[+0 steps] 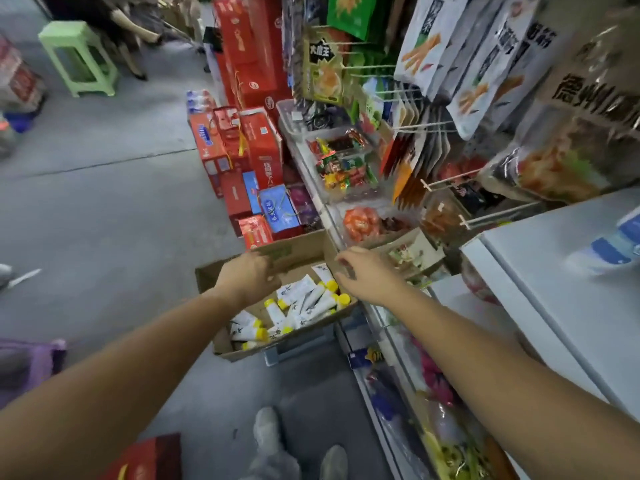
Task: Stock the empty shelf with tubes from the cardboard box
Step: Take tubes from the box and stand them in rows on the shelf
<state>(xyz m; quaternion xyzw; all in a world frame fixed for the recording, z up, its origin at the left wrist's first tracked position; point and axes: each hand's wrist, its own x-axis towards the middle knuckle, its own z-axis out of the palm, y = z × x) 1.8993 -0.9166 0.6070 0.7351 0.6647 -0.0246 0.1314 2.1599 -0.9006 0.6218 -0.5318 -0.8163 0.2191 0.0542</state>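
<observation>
Head view: a person leans over a cardboard box (239, 353) at the foot of a shop rack.
Tubes (304, 303): white with yellow caps, heaped loose inside the box.
Box edges: flaps are folded outward, the right side is close against the rack, and the near end rests on a grey crate (301, 348).
Left grip (247, 275): over the far flap with fingers bent down; it is blurred, so I cannot tell whether it is grasping.
Right grip (367, 277): at the right flap; I cannot tell here either.
White shelf (571, 289): a bare surface on the right, higher than the box.
Open room: grey floor (104, 220) lies left of the box, and red cartons (256, 150) are stacked just beyond it.
</observation>
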